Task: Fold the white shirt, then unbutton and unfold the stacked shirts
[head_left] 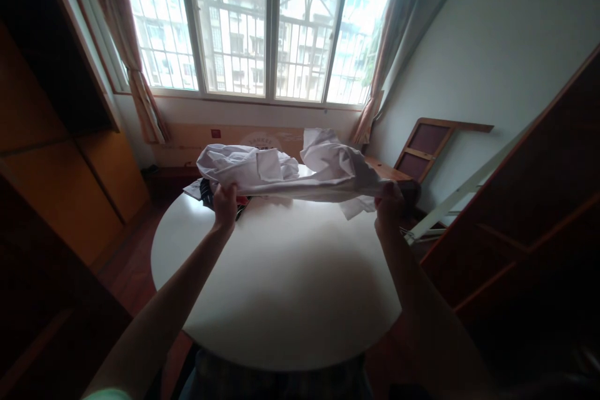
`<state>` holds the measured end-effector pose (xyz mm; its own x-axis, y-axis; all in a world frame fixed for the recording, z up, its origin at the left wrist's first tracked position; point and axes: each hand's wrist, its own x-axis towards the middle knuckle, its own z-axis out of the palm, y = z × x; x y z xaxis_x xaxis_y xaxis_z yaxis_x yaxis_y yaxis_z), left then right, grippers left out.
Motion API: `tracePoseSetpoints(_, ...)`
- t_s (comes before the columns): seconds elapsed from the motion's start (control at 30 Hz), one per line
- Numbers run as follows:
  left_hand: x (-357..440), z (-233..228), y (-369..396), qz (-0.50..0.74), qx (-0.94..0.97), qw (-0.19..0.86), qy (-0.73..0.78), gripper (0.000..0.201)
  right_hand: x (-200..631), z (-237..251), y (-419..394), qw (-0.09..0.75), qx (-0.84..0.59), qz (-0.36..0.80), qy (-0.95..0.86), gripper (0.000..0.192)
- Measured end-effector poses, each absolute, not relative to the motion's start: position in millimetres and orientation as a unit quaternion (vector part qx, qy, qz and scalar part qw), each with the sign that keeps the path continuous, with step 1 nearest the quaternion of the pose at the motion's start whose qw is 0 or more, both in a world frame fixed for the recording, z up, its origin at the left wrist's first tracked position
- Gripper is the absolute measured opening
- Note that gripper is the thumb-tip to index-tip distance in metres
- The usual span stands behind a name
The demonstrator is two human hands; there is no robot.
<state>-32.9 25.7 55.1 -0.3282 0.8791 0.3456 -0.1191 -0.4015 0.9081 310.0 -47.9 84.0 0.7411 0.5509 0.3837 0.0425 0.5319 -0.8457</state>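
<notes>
Both hands are out over the round white counter (281, 287), stretching a crumpled white garment (290, 172) between them. The left hand (225, 203) is closed tight on the near-left edge of the cloth, the right hand (389, 200) pinched shut on the right edge — so the fabric hangs in the air above the far side of the counter. Some dark clothing (206, 190) lies under it by the left hand, window (262, 25) behind.
</notes>
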Motion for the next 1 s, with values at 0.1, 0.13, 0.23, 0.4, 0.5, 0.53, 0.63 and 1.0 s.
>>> tracePoseSetpoints(0.1, -38.2, 69.9, 22.4, 0.71, 0.417, 0.377, 0.424, 0.011, 304.7, 91.1, -57.2, 0.783, -0.543, 0.055, -0.298, 0.02)
tracePoseSetpoints(0.13, -39.6, 75.4, 21.6, 0.709, 0.407, 0.389, 0.424, 0.009, 303.0, 94.7, -59.6, 0.765, -0.573, 0.02, -0.294, 0.02)
tracePoseSetpoints(0.23, -44.2, 89.4, 19.9, 0.714, 0.396, 0.395, 0.422, 0.011, 300.0, 105.8, -64.5, 0.728, -0.621, -0.031, -0.288, 0.024)
tracePoseSetpoints(0.4, -52.4, 94.9, 13.8, 0.758, 0.407, 0.261, 0.437, 0.019, 298.1, 113.4, -67.5, 0.729, -0.627, 0.021, -0.275, 0.03)
tracePoseSetpoints(0.5, -58.3, 89.5, 8.1, 0.732, 0.45, 0.14, 0.493, 0.021, 302.8, 105.5, -66.2, 0.76, -0.584, 0.079, -0.275, 0.021)
tracePoseSetpoints(0.53, -59.8, 87.0, 6.8, 0.72, 0.459, 0.103, 0.51, 0.02, 305.6, 101.0, -65.3, 0.767, -0.569, 0.094, -0.282, 0.019)
tracePoseSetpoints(0.63, -59.4, 79.6, 5.4, 0.698, 0.483, 0.01, 0.528, 0.02, 312.5, 86.0, -62.4, 0.748, -0.564, 0.122, -0.328, 0.021)
tracePoseSetpoints(1.0, 23.3, 60.8, 3.4, 0.439, 0.787, 0.19, 0.389, 0.034, 257.1, 72.2, -68.1, 0.667, -0.519, 0.147, -0.514, 0.015)
